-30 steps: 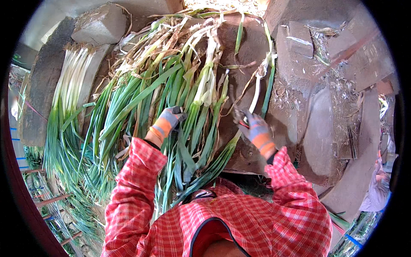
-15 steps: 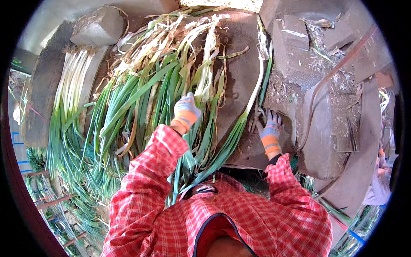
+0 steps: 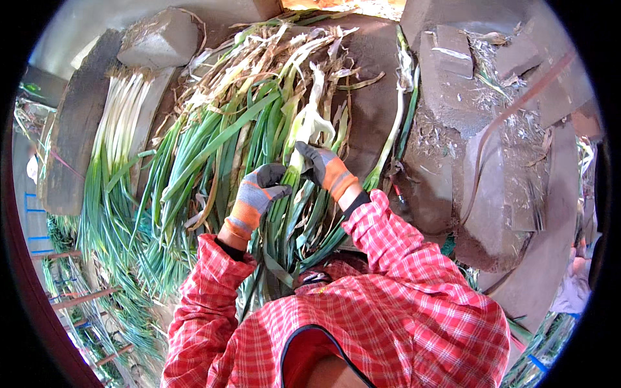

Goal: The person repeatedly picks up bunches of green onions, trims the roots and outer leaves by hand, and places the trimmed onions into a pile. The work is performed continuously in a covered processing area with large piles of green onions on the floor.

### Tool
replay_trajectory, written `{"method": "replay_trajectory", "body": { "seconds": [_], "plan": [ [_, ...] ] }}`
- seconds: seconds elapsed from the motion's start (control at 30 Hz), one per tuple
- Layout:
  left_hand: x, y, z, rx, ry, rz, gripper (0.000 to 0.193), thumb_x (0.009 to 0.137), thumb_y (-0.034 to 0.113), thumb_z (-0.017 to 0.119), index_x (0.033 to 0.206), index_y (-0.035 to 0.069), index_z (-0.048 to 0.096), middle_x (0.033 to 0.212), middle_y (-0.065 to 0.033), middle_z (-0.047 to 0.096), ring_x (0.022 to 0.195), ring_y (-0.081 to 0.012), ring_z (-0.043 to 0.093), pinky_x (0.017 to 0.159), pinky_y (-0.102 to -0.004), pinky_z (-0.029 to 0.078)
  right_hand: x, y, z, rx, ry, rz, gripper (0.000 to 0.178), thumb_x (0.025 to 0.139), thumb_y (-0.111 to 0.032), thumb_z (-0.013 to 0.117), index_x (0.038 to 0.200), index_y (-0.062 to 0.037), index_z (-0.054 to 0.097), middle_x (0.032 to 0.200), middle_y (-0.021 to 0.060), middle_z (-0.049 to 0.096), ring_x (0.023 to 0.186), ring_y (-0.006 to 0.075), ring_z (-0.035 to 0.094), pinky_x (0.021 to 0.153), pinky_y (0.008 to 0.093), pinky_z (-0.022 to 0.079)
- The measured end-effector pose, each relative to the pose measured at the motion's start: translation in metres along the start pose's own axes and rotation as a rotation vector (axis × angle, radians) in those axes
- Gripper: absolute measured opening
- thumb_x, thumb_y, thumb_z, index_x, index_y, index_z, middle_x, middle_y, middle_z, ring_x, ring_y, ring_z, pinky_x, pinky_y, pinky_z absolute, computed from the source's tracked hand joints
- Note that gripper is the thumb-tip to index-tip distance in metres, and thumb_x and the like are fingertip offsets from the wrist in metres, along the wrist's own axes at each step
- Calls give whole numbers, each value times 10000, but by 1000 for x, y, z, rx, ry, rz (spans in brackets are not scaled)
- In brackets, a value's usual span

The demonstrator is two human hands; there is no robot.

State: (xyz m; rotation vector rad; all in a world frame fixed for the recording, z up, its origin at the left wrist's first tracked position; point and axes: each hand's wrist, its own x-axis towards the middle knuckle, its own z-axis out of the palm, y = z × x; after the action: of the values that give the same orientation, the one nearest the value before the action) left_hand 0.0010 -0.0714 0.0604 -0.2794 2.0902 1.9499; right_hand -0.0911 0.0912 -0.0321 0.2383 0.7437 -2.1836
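Observation:
Both my hands wear grey and orange gloves and meet at one green onion [image 3: 315,123] with a pale, partly peeled stalk. My left hand [image 3: 257,192] is closed with its fingertips on the green leaves just below the stalk. My right hand [image 3: 328,172] pinches the same onion slightly higher, at the base of the white part. To the left lies a large heap of untrimmed green onions [image 3: 187,161], with dry brown skins and roots at the far end. One separate long onion [image 3: 389,139] lies to the right of my hands, its leaves toward me.
A neat bundle of clean white-stalked onions [image 3: 123,107] lies at the left beside a dark wooden board [image 3: 74,136]. A concrete block [image 3: 160,39] sits behind it. Right of my hands are a small red-handled tool [image 3: 398,189], stone slabs [image 3: 486,187] and scattered peelings [image 3: 498,61].
My right hand has left the board on the right and come left to the onion. My left hand has drawn slightly down and left, and a red-handled tool now shows at the right.

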Motion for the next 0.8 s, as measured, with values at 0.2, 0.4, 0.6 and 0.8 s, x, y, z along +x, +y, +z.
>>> {"method": "replay_trajectory", "body": {
  "seconds": [0.2,0.4,0.6,0.8],
  "plan": [
    [-24,3,-23,-417,-42,-148,589,753,-70,669,1313,-31,491,1253,-97,588,1144,-183,548,998,-314,419,-10,-1,5,-137,-61,-203,384,834,-124,719,1164,15,579,1008,76,670,883,176,652,812,323,538],
    [-26,30,-25,-24,-197,-118,533,843,178,663,1290,-55,490,1175,-77,602,1075,-151,538,959,-290,405,-18,-26,5,-594,-45,-351,293,803,28,659,1095,12,636,958,22,685,814,103,631,737,248,518],
    [3,35,-6,622,46,2,498,712,275,780,1078,-12,603,836,-130,661,777,-189,651,687,-319,510,-34,-56,25,-1371,28,-865,300,728,-2,593,1024,-1,639,816,201,644,746,276,651,688,360,505],
    [-22,36,-16,319,28,-52,319,776,52,698,1062,-28,583,706,-60,628,513,-117,591,437,-252,455,-69,-128,26,-998,47,-631,311,772,-58,696,1052,36,598,903,48,671,774,103,633,650,265,508]
  ]
}}
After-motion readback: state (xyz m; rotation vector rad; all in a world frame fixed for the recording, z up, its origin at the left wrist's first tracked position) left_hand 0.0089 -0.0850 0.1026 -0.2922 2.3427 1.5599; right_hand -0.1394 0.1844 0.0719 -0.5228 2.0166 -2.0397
